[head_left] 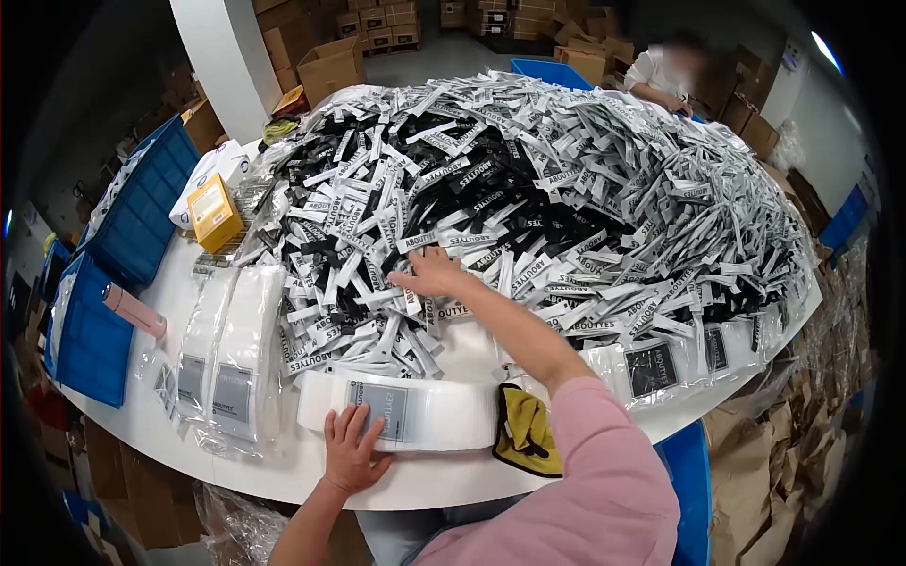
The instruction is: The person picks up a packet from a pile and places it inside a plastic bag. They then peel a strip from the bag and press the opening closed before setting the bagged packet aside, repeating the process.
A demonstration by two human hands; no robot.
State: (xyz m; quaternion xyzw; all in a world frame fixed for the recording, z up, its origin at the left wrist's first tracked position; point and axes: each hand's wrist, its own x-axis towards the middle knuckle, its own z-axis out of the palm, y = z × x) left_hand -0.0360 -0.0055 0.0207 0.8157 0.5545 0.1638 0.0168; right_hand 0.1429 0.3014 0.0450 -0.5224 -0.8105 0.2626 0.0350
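Observation:
My left hand [354, 451] rests with its fingers spread on the front edge of a stack of white plastic bags [453, 415]. The top bag carries a grey printed panel. Farther in, my right hand [434, 274] lies on the near slope of a big heap of narrow black and white packets [604, 179] printed "ABOUTYES". Its fingers are apart, touching the packets, and I see none gripped. A yellow-and-black cloth or glove [527, 429] lies at the right end of the bag stack, beneath my right forearm.
On the left lie more wrapped bag stacks [236, 368], a pink bottle [134, 311] and a yellow box [214, 213]. Blue bins [90, 330] stand by the table's left edge. Clear-wrapped packs [651, 370] lie at right. Another person [665, 75] is across the heap.

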